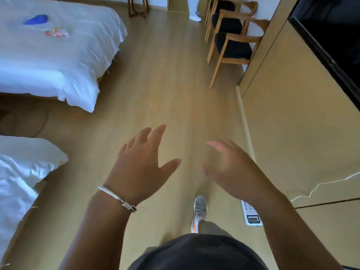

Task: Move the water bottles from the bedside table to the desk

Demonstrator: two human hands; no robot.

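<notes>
Lying on the left are two white beds, the far one carrying a blue thing. Over the wooden floor the left hand, wearing a silver bracelet, is spread wide and empty. The right hand is open and empty too. No water bottles are visible. Wooden chairs stand at the right wall.

Your left hand and right hand hang empty over the wooden floor, fingers loosely spread; a silver bracelet rings your left wrist; white beds lie to your left; wooden chairs stand ahead on your right.
</notes>
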